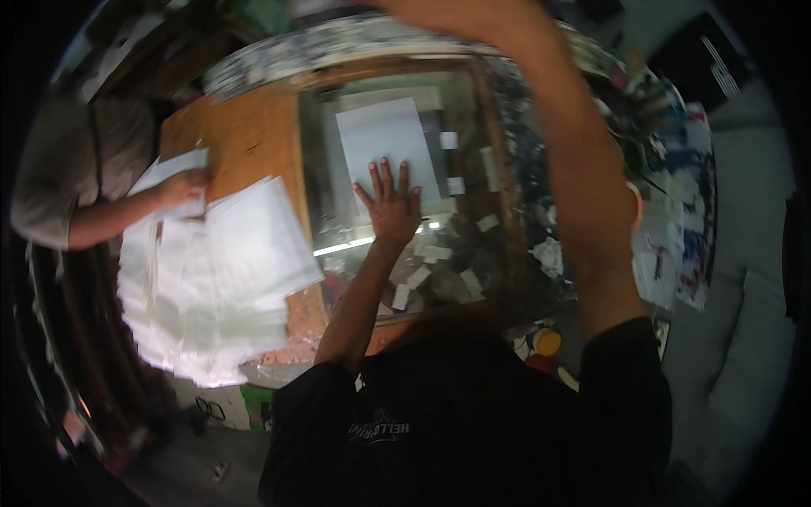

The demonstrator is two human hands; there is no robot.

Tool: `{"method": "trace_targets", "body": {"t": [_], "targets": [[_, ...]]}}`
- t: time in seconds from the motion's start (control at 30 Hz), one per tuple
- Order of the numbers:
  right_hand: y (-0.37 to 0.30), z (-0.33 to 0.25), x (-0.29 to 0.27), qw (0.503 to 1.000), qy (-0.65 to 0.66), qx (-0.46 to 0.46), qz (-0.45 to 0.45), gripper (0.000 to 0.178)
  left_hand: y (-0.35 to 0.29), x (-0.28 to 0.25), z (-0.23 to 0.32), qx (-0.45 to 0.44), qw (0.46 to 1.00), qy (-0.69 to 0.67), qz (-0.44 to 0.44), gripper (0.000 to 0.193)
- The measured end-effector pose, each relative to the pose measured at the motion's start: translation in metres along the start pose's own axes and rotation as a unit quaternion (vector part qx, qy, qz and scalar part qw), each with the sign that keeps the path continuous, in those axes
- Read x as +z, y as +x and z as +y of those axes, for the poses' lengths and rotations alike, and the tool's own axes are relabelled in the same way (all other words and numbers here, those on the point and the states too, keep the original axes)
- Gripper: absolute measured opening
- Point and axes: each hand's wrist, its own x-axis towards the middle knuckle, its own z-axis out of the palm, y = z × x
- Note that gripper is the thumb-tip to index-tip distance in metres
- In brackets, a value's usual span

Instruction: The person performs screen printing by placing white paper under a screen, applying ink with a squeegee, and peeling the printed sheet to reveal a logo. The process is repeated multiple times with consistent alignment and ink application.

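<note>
On the wooden table (232, 135), a framed glass panel (456, 228) lies right of overlapping white papers (253, 232); on its far half rests a pale sheet (384, 127). The left hand (394, 211) lies open across the sheet's near part, fingers spread. The right hand is beyond view; its state I cannot tell.

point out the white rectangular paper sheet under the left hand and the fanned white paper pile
White rectangular paper sheet (383, 130): head view, upper part
Fanned white paper pile (218, 275): head view, near its middle
</note>
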Motion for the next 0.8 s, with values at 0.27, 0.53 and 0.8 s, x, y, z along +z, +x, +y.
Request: {"method": "trace_targets", "body": {"t": [0.27,0.53,0.8], "targets": [[-0.020,0.021,-0.029,0.975,0.215,-0.039,-0.049,0.042,-0.018,0.007,0.023,-0.003,1.000,-0.024,-0.014,0.060],[-0.028,0.008,-0.039,0.968,0.237,0.003,-0.081,0.032,-0.046,-0.002,0.026,0.012,0.999,0.002,-0.032,0.059],[-0.065,-0.011,0.013,0.996,0.081,-0.016,0.026,0.060,-0.043,-0.070,0.028,-0.029,0.977,-0.212,0.014,0.058]]}}
